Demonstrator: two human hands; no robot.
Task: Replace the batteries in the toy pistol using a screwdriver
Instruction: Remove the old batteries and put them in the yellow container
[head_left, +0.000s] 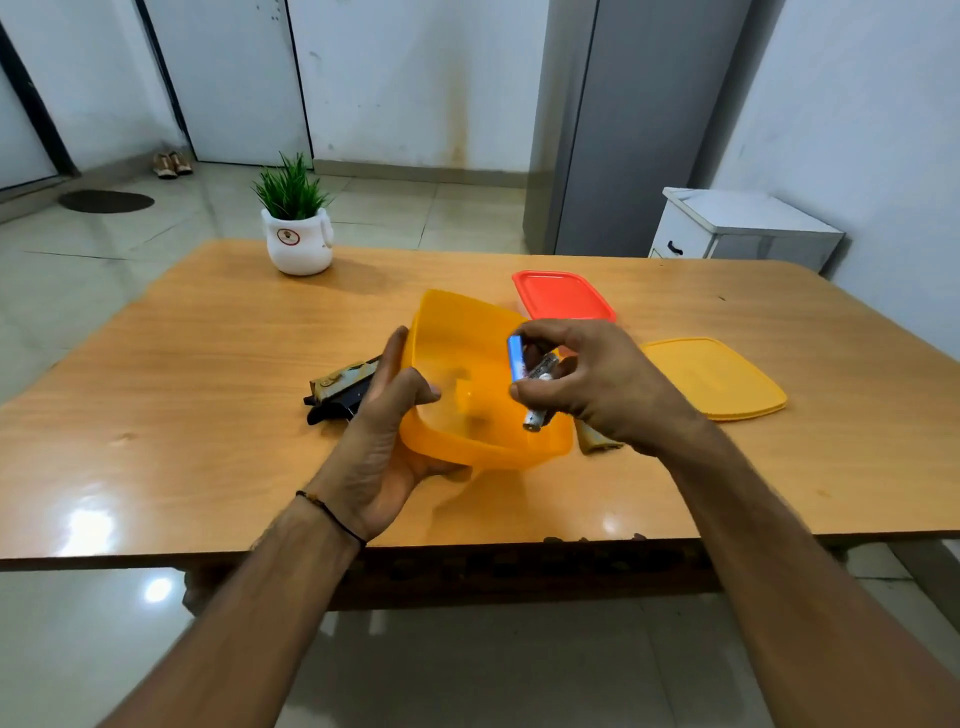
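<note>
On the wooden table (208, 364), a tilted orange plastic container (467, 358) is gripped at its nine o'clock rim by the left hand (387, 426). Its flat orange lid (719, 376) lies at three o'clock. At nine o'clock lies the black-and-tan toy pistol (340, 389). Above the container, the right hand (597, 384) pinches blue-and-silver cylindrical batteries (530, 382).

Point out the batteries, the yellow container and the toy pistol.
batteries (535, 387): head view, on the silver battery's body, held in the right hand.
yellow container (457, 332): head view, on its far inner wall.
toy pistol (340, 389): head view, on its body left of the left hand.
</note>
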